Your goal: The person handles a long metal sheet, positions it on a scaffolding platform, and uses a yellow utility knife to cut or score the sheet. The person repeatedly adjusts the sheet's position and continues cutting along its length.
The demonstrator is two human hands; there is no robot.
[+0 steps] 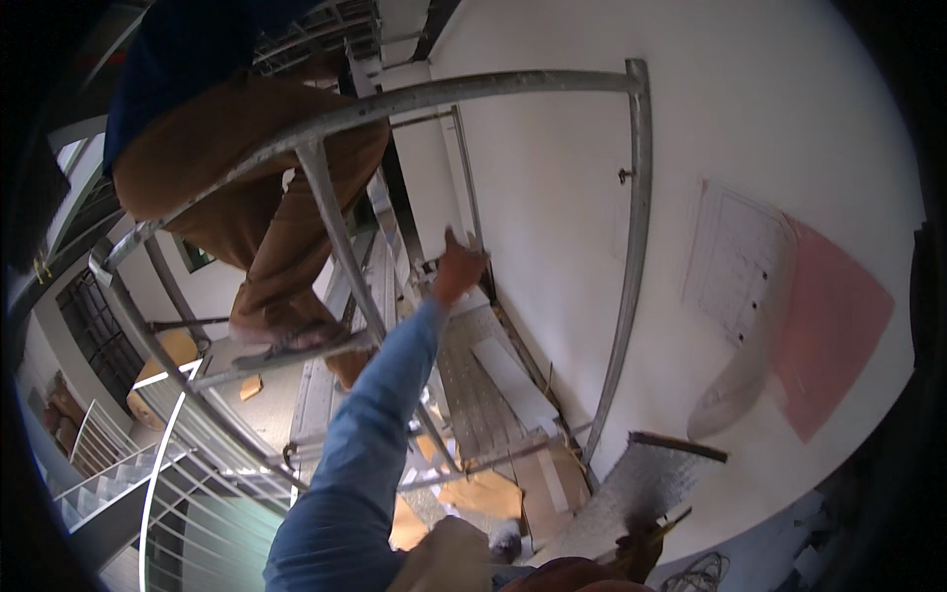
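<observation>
R hand (638,555) (v. blurry), grip unclear

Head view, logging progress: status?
Blue-sleeved left hand extended, seemingly empty. Shadowed right hand, grip unclear. Grey tubular metal frame ahead; brown-trousered co-worker leftward.

Person in brown trousers (247,128) and dark blue top, crouched at left behind metal scaffold frame (639,197). White wall (552,197) on right; line-drawing sheet (730,257) on it, pink sheet (834,326) just beside, to its right. Lower left: white railing (151,483), stairs (104,483) past it. Dark barred opening (99,321) far left, window or gate unclear. Tan sheet pieces (483,493) lying below scaffold. Coiled cable (698,572) bottom right, partly cut off.
</observation>
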